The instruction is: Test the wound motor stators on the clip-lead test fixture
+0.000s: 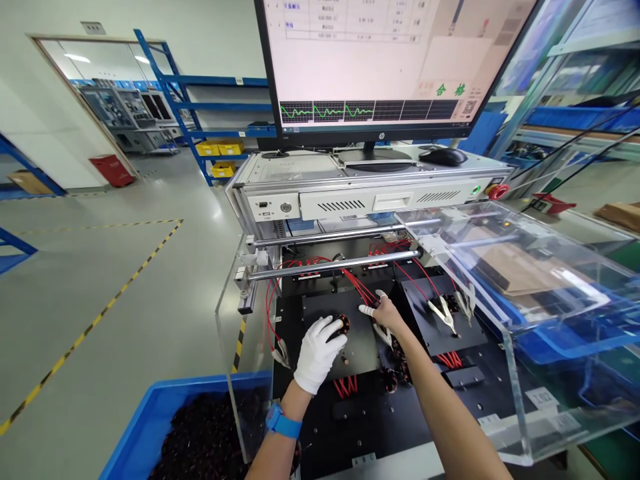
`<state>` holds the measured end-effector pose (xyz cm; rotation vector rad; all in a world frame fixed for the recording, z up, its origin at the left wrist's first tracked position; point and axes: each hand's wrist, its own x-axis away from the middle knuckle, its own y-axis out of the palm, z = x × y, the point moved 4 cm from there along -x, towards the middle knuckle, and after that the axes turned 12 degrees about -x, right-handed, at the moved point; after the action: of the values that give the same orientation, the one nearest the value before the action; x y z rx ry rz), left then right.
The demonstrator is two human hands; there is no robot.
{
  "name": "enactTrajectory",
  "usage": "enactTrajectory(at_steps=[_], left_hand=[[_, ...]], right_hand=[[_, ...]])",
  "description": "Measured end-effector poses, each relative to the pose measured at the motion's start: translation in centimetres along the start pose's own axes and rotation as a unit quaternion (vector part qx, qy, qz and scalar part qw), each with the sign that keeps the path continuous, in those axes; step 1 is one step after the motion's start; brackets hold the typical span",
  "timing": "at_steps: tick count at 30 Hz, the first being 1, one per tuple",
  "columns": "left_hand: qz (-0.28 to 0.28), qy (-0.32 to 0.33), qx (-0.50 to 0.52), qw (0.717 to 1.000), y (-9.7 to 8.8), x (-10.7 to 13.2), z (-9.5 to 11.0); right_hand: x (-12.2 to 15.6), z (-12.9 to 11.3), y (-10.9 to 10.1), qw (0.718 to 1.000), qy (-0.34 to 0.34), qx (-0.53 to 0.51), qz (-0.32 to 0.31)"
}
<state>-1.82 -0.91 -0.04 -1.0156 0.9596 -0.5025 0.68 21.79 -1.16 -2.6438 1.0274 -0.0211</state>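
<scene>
My left hand point(318, 353), in a white glove, has its fingertips closed on a round black stator point(343, 325) with copper-coloured windings, over the left dark plate point(320, 305). White covers sit on the thumb and a finger of my right hand point(385, 312). Red wires point(357, 285) run into its grasp, and a pale alligator clip point(383, 335) sticks out below it; the inner fingers are hidden. Several more stators, one of them in front point(387, 381), lie beside my right wrist. Another pale clip point(281, 353) hangs on red wires left of the plate.
A blue bin point(145, 413) full of dark parts stands at lower left. Metal rails point(335, 265) cross above the bench. On the right are a second plate point(425, 327), white clips point(443, 315) and a clear cover point(530, 260). A monitor point(350, 73) rises behind.
</scene>
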Motion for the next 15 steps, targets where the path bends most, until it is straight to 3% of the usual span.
enactTrajectory(at_steps=[2,7,11,15], left_hand=[[0.019,0.015,-0.004,1.000,0.1,0.1,0.2],[0.130,0.055,-0.013,0.990,0.0,0.7,0.5],[0.143,0.074,-0.006,0.987,-0.1,0.8,0.7],[0.128,0.071,0.011,0.989,-0.3,0.8,0.6]], right_hand=[[0.7,-0.9,0.4,0.993,0.011,0.108,-0.039],[4.2,-4.3,2.1,0.934,-0.040,0.346,-0.077],[6.6,-4.0,2.5,0.920,-0.058,0.383,-0.060],[6.1,-2.7,1.3,0.949,-0.003,0.310,-0.061]])
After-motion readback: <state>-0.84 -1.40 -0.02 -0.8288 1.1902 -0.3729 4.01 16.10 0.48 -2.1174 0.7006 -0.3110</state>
